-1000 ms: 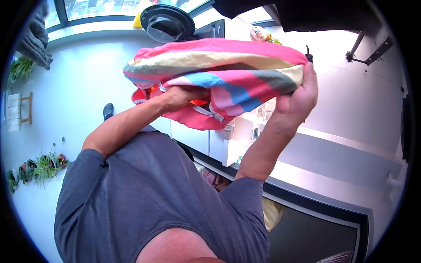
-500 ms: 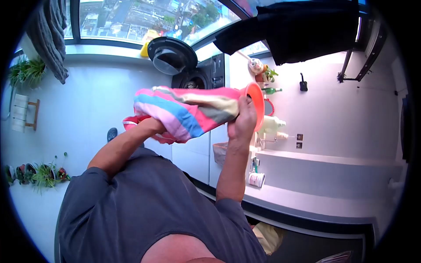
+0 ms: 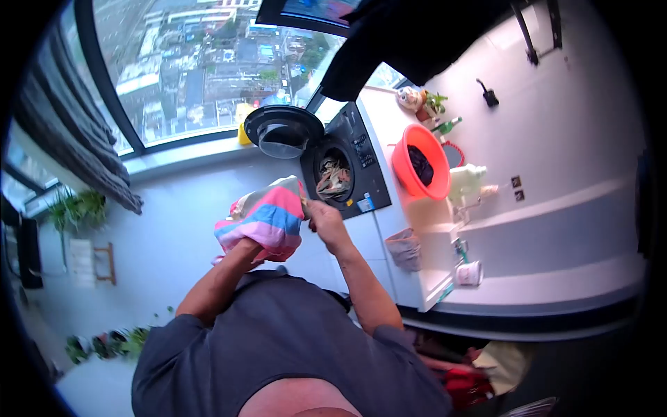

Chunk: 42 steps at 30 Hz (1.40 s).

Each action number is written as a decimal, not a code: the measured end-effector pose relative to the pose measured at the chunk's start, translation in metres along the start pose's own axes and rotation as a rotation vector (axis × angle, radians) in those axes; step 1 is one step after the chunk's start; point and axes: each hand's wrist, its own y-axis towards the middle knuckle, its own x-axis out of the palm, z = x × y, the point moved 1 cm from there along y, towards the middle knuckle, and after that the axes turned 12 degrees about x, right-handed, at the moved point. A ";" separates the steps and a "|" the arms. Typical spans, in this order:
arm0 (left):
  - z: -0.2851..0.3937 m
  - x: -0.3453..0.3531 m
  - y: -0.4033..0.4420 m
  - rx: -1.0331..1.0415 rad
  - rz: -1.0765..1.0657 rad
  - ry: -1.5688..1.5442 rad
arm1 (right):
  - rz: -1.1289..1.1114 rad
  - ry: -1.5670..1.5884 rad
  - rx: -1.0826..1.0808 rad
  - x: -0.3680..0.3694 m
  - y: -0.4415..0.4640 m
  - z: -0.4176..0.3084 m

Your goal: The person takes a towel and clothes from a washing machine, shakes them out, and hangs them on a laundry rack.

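A striped garment (image 3: 267,215) in pink, blue, lilac, cream and grey hangs bunched in front of my chest. My left hand (image 3: 245,250) reaches up inside it; only the wrist shows and the fingers are covered by cloth. At the garment's right edge my right hand (image 3: 325,221) is closed, its fingers pinching the fabric. Just beyond is a dark front-loading washing machine (image 3: 372,174) with its round door (image 3: 283,132) swung open. Crumpled laundry (image 3: 333,178) lies in its drum.
On the counter at right stands an orange-red basin (image 3: 404,167) with dark cloth (image 3: 420,165) inside. Behind it are a green bottle (image 3: 448,126), a pale jug (image 3: 467,182) and a white tub (image 3: 470,273). Dark clothes (image 3: 410,48) hang overhead; a grey curtain (image 3: 69,132) hangs left.
The garment has moved left and down, away from the basin, and is more bunched. My right hand has moved lower and left with it. The view has turned, showing the drum more fully.
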 end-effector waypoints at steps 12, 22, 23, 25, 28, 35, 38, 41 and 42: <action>-0.003 -0.031 0.018 -0.011 0.328 0.316 | 0.098 -0.135 -0.247 0.029 0.012 0.067; 0.035 -0.022 0.060 -0.217 0.171 0.350 | 0.254 -0.318 -0.356 0.019 0.050 0.090; 0.032 -0.020 0.056 -0.237 0.224 0.190 | 0.214 -0.357 -0.344 0.019 0.049 0.102; 0.039 -0.024 0.064 -0.264 0.188 0.197 | 0.206 -0.385 -0.416 0.004 0.051 0.099; 0.023 -0.024 0.073 -0.200 0.101 0.463 | 0.123 -0.333 -0.542 -0.015 0.057 0.111; -0.014 -0.001 0.017 -0.462 -0.580 -0.226 | 0.047 -0.238 -0.419 -0.055 0.041 0.101; 0.013 -0.013 0.004 -0.491 -0.543 -0.666 | 0.023 -0.161 -0.408 -0.051 0.042 0.091; -0.004 -0.019 0.008 -0.502 -0.548 -0.672 | -0.113 -0.157 -0.329 -0.067 0.047 0.070; 0.013 -0.028 -0.001 -0.541 -0.499 -0.736 | -0.206 -0.211 -0.382 -0.069 0.038 0.062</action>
